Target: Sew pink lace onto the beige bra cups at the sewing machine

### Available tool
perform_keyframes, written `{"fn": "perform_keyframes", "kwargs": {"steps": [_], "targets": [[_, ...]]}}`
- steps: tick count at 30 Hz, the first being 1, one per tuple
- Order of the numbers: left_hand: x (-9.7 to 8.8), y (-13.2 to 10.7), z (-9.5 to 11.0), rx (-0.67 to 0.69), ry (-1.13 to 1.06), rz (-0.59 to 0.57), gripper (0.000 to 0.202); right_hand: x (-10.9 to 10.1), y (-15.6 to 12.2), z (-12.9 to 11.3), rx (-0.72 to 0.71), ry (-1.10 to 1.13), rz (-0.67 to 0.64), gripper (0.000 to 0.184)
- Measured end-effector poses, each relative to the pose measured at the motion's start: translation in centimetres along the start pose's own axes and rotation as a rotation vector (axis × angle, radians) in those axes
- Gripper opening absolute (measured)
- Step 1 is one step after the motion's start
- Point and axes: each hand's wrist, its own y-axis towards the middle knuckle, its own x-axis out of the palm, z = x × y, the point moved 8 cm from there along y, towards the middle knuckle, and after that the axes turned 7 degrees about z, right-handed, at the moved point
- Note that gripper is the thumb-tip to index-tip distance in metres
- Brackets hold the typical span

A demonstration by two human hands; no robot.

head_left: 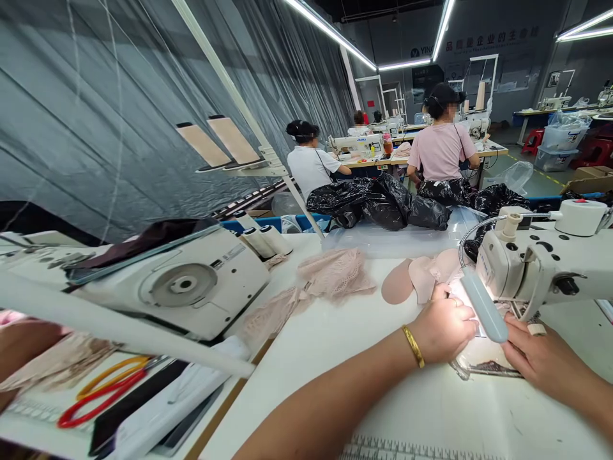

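My left hand (447,326), with a gold bangle at the wrist, rests beside the needle area of a white sewing machine (546,255). Its fingers are curled and pressed together; what lies under them is hidden. Just behind it are beige fabric pieces (400,282), one rounded like a cup. My right hand (546,351) wears a wide pale ring and lies with its fingers stretched out at the machine's sewing plate (488,358). A grey lamp (484,306) on a bendable neck lights the spot and hides part of the work between the hands.
Beige lace (338,271) lies further left on the white table (345,358). A second machine (191,287), thread cones (258,243) and red-and-orange-handled scissors (103,390) are at left. Black plastic bags (383,198) stand behind the table. Two co-workers (440,150) sit ahead.
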Motion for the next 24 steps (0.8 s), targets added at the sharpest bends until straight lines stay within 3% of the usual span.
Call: {"fn": "perform_keyframes", "kwargs": {"steps": [3,5,7,9,11,13,16,20,24], "targets": [[-0.4,-0.1,-1.3,-0.099,-0.025,0.107,0.016,0.2,-0.2,0.3,0.024,-0.024,-0.009,0.030],[-1.3,-0.4,-3.5,-0.282,0.016,0.238,0.016,0.2,-0.3,0.5,0.032,-0.015,-0.005,0.029],[-2.0,-1.0,-6.1,-0.488,0.069,0.320,0.031,0.3,-0.4,0.7,0.030,-0.004,0.008,0.029],[-1.3,-1.1,-7.8,-0.561,0.078,0.245,0.048,0.5,-0.6,1.0,0.031,-0.006,0.018,0.029],[-0.1,-1.0,-8.3,-0.530,0.055,0.105,0.051,0.6,-0.6,1.2,0.037,-0.012,0.027,0.030],[0.6,-1.1,-7.9,-0.463,0.040,0.005,0.037,0.4,-0.5,1.0,0.028,-0.002,0.042,0.029],[0.1,-1.4,-6.5,-0.410,0.055,-0.040,0.011,-0.6,0.1,0.2,-0.007,0.018,0.083,0.028],[-0.9,-1.6,-3.2,-0.281,0.013,-0.094,0.027,-2.0,0.9,-0.7,-0.025,0.061,0.102,0.028],[-0.3,-1.3,0.1,-0.100,-0.133,-0.103,0.011,-2.6,1.3,-1.3,-0.056,0.045,0.096,0.027]]}}
